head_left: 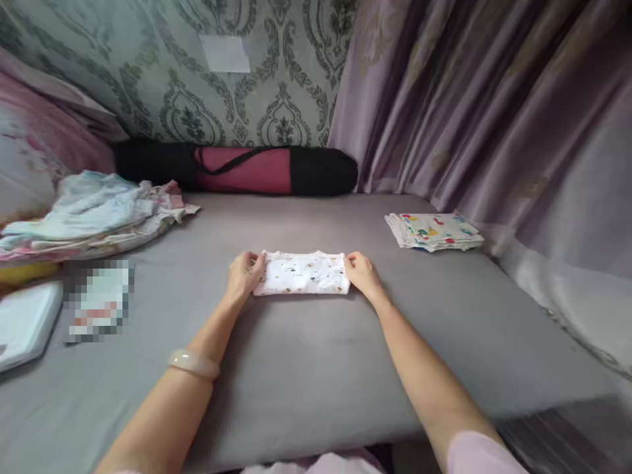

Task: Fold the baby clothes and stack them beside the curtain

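You are seated or standing at a wide surface covered by a plain grey sheet [316, 375], both arms stretched forward. In front of you, at the middle of the view, is a white printed cloth [302, 274] with small scattered motifs, folded into a neat strip that runs from side to side. Your left hand [245, 274] pinches its left end, and your right hand [363, 272] pinches its right end; the hands are apart, with the cloth stretched between them. Whether its underside rests fully on the sheet or is slightly raised, you cannot tell from this angle. A pale bangle [193, 363] circles your left forearm.

Beyond and to the right, near the purple curtain [434, 92], sits a stack of folded cloths [434, 232] with colourful prints, well apart from your right hand. To the far left lies a loose heap of clothes [99, 207], rumpled. A long black and dark red bag [241, 170] lies along the patterned wall [148, 85].

The step in hand looks like holding a fold straight and squaring its edges. The next move likely calls for matched, light tension at both ends, so that the layers stay aligned and the strip does not twist.
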Demonstrator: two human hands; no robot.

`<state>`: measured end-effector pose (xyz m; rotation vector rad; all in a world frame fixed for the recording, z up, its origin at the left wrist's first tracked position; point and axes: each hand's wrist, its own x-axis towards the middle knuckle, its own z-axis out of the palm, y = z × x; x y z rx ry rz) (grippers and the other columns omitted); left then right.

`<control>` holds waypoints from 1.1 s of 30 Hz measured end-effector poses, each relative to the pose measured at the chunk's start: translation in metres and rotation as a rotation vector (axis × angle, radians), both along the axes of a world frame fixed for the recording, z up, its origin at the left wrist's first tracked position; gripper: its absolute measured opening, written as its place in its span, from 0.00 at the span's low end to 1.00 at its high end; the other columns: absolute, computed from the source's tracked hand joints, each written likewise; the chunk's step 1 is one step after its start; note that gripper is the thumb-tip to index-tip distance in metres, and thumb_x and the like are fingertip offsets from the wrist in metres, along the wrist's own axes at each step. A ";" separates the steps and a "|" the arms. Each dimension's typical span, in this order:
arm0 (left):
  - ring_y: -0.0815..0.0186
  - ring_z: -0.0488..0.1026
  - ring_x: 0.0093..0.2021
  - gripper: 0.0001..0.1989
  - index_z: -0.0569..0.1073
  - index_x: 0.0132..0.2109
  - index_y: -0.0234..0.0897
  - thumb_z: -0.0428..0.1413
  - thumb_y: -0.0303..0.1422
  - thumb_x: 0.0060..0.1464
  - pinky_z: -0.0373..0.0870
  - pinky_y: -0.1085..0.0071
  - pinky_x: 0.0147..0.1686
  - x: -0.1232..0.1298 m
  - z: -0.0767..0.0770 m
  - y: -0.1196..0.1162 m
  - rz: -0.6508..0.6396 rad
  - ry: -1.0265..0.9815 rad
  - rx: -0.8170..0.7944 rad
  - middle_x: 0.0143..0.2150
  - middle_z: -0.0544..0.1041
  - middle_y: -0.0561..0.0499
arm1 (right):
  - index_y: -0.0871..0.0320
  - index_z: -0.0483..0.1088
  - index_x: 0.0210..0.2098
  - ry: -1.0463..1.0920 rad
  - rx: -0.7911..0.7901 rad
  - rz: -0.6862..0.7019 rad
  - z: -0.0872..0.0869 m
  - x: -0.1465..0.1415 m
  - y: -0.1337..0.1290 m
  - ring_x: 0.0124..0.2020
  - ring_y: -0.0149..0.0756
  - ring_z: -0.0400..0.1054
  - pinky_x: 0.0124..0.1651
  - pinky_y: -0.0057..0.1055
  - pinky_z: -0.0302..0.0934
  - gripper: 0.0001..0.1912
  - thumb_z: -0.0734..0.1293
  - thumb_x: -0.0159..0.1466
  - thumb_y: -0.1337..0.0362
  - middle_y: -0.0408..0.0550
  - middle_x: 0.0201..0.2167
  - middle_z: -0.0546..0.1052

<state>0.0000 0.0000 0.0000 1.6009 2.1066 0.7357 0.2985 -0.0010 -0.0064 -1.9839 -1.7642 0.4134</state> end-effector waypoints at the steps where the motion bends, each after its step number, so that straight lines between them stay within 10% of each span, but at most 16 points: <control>1: 0.57 0.76 0.40 0.21 0.76 0.41 0.34 0.49 0.47 0.58 0.68 0.66 0.41 -0.003 -0.002 -0.001 0.039 -0.042 -0.009 0.36 0.79 0.43 | 0.58 0.74 0.43 0.017 -0.017 0.003 0.000 0.003 0.001 0.40 0.37 0.75 0.41 0.27 0.62 0.13 0.61 0.67 0.61 0.51 0.37 0.81; 8: 0.58 0.74 0.43 0.16 0.74 0.42 0.36 0.46 0.41 0.61 0.69 0.63 0.47 -0.003 0.007 -0.024 -0.036 0.065 0.360 0.41 0.78 0.43 | 0.57 0.73 0.49 -0.125 0.083 -0.023 0.026 0.002 -0.013 0.45 0.41 0.74 0.47 0.32 0.63 0.17 0.55 0.69 0.65 0.53 0.43 0.80; 12: 0.58 0.73 0.50 0.17 0.73 0.46 0.37 0.41 0.36 0.66 0.68 0.61 0.53 0.023 0.015 -0.040 -0.407 0.161 0.514 0.46 0.78 0.44 | 0.58 0.70 0.55 -0.175 0.159 0.356 0.045 -0.035 -0.028 0.57 0.39 0.67 0.60 0.33 0.57 0.21 0.52 0.70 0.67 0.53 0.55 0.74; 17: 0.53 0.61 0.66 0.20 0.67 0.58 0.30 0.40 0.31 0.65 0.58 0.52 0.64 0.047 0.003 -0.047 -0.574 0.335 0.407 0.61 0.70 0.38 | 0.67 0.59 0.65 -0.308 0.109 0.674 0.043 -0.089 -0.037 0.69 0.41 0.49 0.71 0.42 0.40 0.27 0.50 0.72 0.63 0.57 0.67 0.61; 33: 0.53 0.49 0.71 0.27 0.58 0.69 0.36 0.36 0.39 0.67 0.46 0.52 0.69 0.037 -0.009 -0.039 -0.493 0.466 0.071 0.71 0.54 0.43 | 0.68 0.49 0.70 -0.338 0.038 0.667 0.008 -0.101 -0.033 0.72 0.43 0.39 0.71 0.44 0.35 0.31 0.46 0.71 0.59 0.53 0.71 0.50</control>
